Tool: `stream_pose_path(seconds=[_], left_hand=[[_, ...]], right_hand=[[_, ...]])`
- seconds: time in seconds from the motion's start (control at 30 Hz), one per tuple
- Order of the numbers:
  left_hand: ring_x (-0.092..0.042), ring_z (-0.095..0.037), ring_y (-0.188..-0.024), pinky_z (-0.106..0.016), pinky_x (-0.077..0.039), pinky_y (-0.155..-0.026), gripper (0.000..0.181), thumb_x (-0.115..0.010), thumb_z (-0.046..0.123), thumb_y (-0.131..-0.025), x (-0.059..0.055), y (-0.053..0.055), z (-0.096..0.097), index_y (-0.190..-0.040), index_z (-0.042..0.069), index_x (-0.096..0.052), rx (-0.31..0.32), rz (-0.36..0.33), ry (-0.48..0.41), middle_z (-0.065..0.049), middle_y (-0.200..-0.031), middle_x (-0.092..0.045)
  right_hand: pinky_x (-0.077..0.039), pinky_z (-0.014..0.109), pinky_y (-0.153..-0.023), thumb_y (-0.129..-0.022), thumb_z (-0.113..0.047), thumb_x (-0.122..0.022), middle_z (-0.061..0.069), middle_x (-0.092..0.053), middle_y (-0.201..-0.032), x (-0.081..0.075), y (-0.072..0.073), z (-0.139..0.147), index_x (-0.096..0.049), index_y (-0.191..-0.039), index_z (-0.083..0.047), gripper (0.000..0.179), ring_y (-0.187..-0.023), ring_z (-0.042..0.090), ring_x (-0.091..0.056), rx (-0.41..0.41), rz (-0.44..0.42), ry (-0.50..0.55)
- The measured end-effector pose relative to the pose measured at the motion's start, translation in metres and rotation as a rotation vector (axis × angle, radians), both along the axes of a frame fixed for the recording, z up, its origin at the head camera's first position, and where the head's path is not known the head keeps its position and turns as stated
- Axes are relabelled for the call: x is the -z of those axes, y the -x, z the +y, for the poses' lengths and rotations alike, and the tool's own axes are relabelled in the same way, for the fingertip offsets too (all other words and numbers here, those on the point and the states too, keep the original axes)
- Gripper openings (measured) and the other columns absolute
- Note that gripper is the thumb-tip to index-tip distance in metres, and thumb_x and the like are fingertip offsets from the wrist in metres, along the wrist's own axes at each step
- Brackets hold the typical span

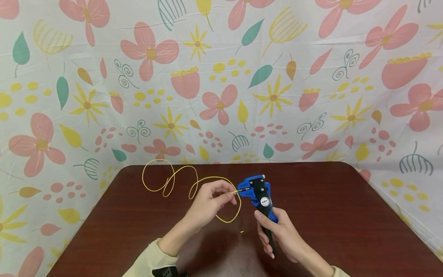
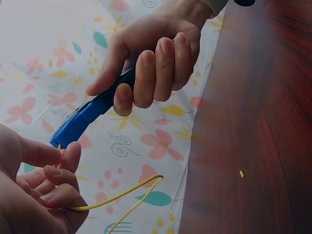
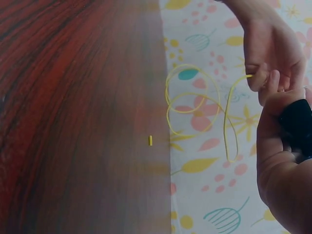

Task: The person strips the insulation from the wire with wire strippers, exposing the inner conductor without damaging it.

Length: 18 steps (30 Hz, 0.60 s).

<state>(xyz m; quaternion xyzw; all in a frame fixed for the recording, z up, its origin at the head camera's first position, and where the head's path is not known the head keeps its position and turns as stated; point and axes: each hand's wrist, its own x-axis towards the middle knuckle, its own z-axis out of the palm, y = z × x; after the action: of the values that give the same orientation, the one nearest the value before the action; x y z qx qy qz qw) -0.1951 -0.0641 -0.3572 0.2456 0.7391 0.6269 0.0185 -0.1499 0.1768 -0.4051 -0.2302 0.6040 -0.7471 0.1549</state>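
My left hand (image 1: 209, 202) pinches a thin yellow wire (image 1: 226, 221) close to one end, between thumb and fingertips. That end runs into the mouth of a blue and black wire stripper (image 1: 257, 190), which my right hand (image 1: 282, 234) grips by its handles. In the left wrist view the wire also passes under the curled fingers of the left hand (image 2: 44, 187), while the right hand (image 2: 153, 63) wraps round the tool. The tool's nose hides the wire's tip. Below the hands, a short yellow piece of insulation (image 1: 242, 231) lies on the table.
The rest of the wire trails in loose loops (image 1: 154, 188) toward the back left of the dark brown table (image 1: 328, 215). A cloth with a flower print (image 1: 221, 77) hangs behind the table's far edge. A black watch-like band (image 1: 166, 271) sits at the left wrist.
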Motion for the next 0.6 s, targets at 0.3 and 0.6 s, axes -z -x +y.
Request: stream_pose_path(seconds=[0.3, 0.6], left_hand=[[-0.058, -0.017, -0.075, -0.026, -0.046, -0.066, 0.007, -0.063, 0.002, -0.101, 0.0011, -0.0006, -0.0008, -0.101, -0.001, -0.069, 0.002, -0.009, -0.006, -0.014, -0.087, -0.074], [-0.057, -0.017, -0.075, -0.028, -0.047, -0.067, 0.01, -0.061, 0.001, -0.102, 0.0017, 0.0005, -0.0021, -0.101, 0.004, -0.071, 0.001, -0.016, -0.001, -0.009, -0.086, -0.074]], right_hand=[[-0.048, 0.036, -0.037, -0.116, -0.016, -0.038, 0.032, -0.034, -0.065, 0.0023, 0.0026, 0.0013, -0.041, -0.093, 0.016, 0.039, -0.043, 0.022, -0.049, -0.036, 0.008, 0.03], [-0.055, 0.041, -0.043, -0.116, -0.013, -0.037, 0.006, -0.058, -0.07, 0.005, 0.0043, 0.0049, -0.046, -0.099, 0.015, 0.034, -0.052, 0.015, -0.062, -0.068, -0.004, 0.05]])
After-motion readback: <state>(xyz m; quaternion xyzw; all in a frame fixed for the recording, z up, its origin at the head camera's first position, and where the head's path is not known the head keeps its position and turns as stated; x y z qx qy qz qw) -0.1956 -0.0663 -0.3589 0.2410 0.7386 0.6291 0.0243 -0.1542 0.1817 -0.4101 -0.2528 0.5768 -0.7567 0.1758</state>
